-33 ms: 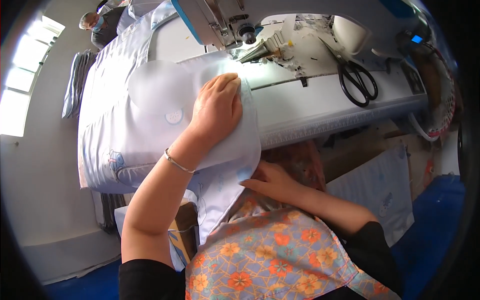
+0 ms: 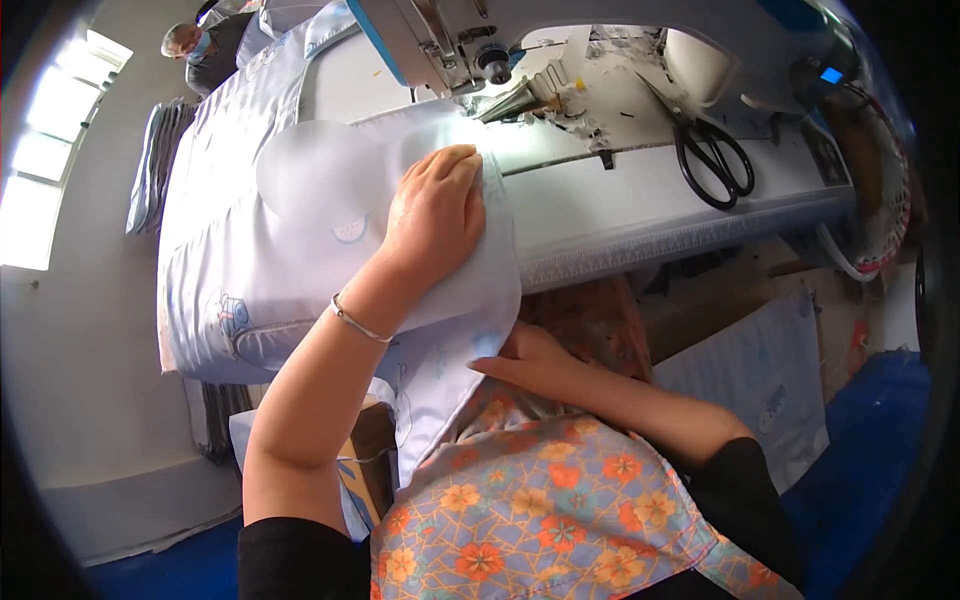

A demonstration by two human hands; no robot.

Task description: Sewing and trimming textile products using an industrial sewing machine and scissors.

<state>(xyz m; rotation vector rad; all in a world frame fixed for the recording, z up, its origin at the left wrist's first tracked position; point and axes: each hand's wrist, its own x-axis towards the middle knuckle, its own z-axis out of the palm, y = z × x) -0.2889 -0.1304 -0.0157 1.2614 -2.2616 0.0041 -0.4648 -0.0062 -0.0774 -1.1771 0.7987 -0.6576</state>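
Note:
A pale, shiny fabric piece point(image 2: 290, 270) with small blue prints spreads over the sewing table and hangs off its near edge. On it, close to the needle area of the sewing machine point(image 2: 490, 65), rests my left hand point(image 2: 435, 205), its fingers bent and pressed together at the cloth's right side. Below the table edge my right hand point(image 2: 525, 355) grips the hanging part of this fabric, thumb on top and the other fingers mostly hidden behind it. A bright lamp glow falls just beyond my left fingertips.
Black-handled scissors point(image 2: 715, 160) lie on the table at right, near thread scraps point(image 2: 585, 125). A ruler strip point(image 2: 600, 262) runs along the front edge. Another printed fabric piece point(image 2: 750, 380) hangs at lower right. A cardboard box point(image 2: 370, 450) stands below; a masked person point(image 2: 205, 55) is at far left.
My right thumb has slid slightly left across the hanging fabric. My left hand stays in place.

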